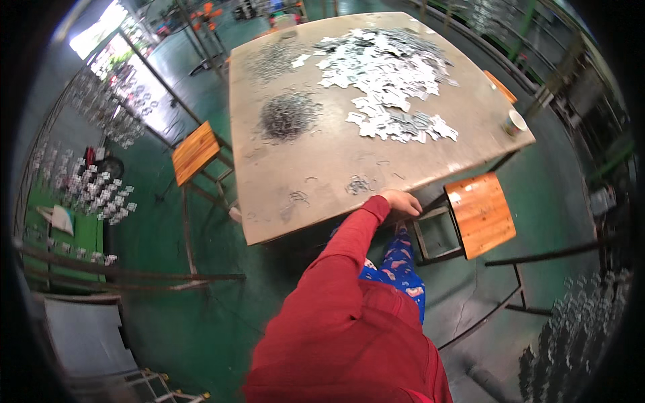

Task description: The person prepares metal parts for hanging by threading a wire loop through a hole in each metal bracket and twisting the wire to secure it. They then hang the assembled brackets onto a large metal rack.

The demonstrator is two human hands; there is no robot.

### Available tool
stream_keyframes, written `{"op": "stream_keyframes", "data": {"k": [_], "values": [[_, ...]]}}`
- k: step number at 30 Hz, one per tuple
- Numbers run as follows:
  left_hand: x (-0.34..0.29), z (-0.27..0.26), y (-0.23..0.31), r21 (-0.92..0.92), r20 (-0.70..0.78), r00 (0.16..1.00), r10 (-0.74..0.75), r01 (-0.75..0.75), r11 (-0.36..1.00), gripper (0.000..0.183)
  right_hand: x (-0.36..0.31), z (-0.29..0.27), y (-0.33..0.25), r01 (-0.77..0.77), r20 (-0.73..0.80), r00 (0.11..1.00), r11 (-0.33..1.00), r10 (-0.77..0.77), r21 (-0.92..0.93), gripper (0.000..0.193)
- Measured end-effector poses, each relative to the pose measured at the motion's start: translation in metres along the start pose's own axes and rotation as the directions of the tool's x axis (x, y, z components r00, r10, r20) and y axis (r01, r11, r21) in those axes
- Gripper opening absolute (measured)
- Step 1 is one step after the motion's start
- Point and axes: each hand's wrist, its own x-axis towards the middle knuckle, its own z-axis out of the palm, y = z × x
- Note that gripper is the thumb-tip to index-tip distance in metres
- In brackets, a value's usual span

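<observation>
My left hand [402,202], in a red sleeve, is at the front edge of the large brown table [322,161]. Its fingers point right and down toward the wooden stool [480,213], but they are blurred, and whether they touch its frame is unclear. My right hand is out of sight. Just beyond the left hand lies a small cluster of thin dark metal pieces [359,184]. A few similar curved pieces [299,197] lie further left. A dense dark pile of small pieces [287,115] and a big heap of flat white pieces [383,70] cover the table farther back.
A paper cup [514,123] stands near the table's right corner. Another wooden stool [196,153] is at the left side, and an orange seat [500,86] shows at the right. Metal rails [134,279] and racks of hanging parts [101,191] flank the green floor.
</observation>
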Motion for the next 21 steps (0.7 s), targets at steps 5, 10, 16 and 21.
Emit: {"op": "stream_keyframes", "data": {"k": [5, 10, 16, 21], "values": [[-0.012, 0.011, 0.005, -0.065, -0.035, 0.996, -0.084, 0.081, 0.995, 0.044, -0.04, 0.049, -0.056, -0.024, 0.179, 0.984, 0.993, 0.003, 0.118, 0.014], [-0.003, 0.008, 0.013, -0.001, -0.005, 0.999, -0.044, 0.044, 0.999, 0.047, -0.052, 0.074, -0.091, -0.032, 0.234, 0.972, 0.984, -0.01, 0.173, 0.014], [-0.005, 0.021, -0.002, -0.062, -0.016, 0.998, 0.056, -0.057, 0.996, 0.049, -0.063, 0.08, -0.114, -0.016, 0.235, 0.971, 0.976, -0.037, 0.218, 0.014], [-0.056, 0.002, 0.078, -0.697, -0.035, 0.985, 0.167, -0.144, 0.702, 0.036, -0.058, 0.082, -0.11, 0.072, 0.137, 0.985, 0.976, -0.101, 0.205, 0.014]]}}
